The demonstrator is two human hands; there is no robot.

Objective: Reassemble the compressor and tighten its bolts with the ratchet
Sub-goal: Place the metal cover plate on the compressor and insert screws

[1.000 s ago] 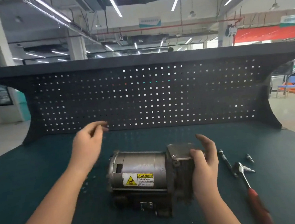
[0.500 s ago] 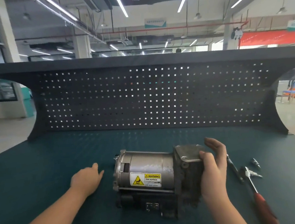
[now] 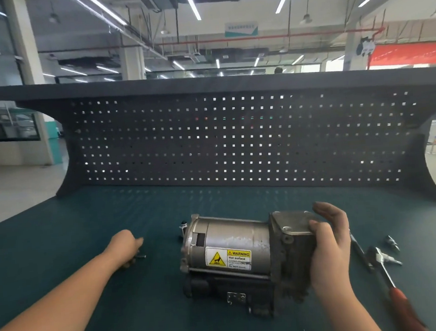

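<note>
The compressor (image 3: 234,253) lies on its side on the green bench mat, its silver motor can showing a yellow warning label. My right hand (image 3: 327,248) grips the metal head plate (image 3: 291,222) at the compressor's right end, thumb in front and fingers over the back. My left hand (image 3: 125,247) is down on the mat left of the compressor, fingers curled around a small bolt (image 3: 141,256) whose tip pokes out. The ratchet (image 3: 389,280), with its red handle, lies to the right.
A thin extension bar (image 3: 359,248) and a small socket (image 3: 392,242) lie beside the ratchet. A dark pegboard (image 3: 235,137) backs the bench. The mat (image 3: 62,256) reaches the left and right edges.
My left hand dropped from mid-air to the mat and curled its fingers over a small bolt. My right hand stayed on the head plate.
</note>
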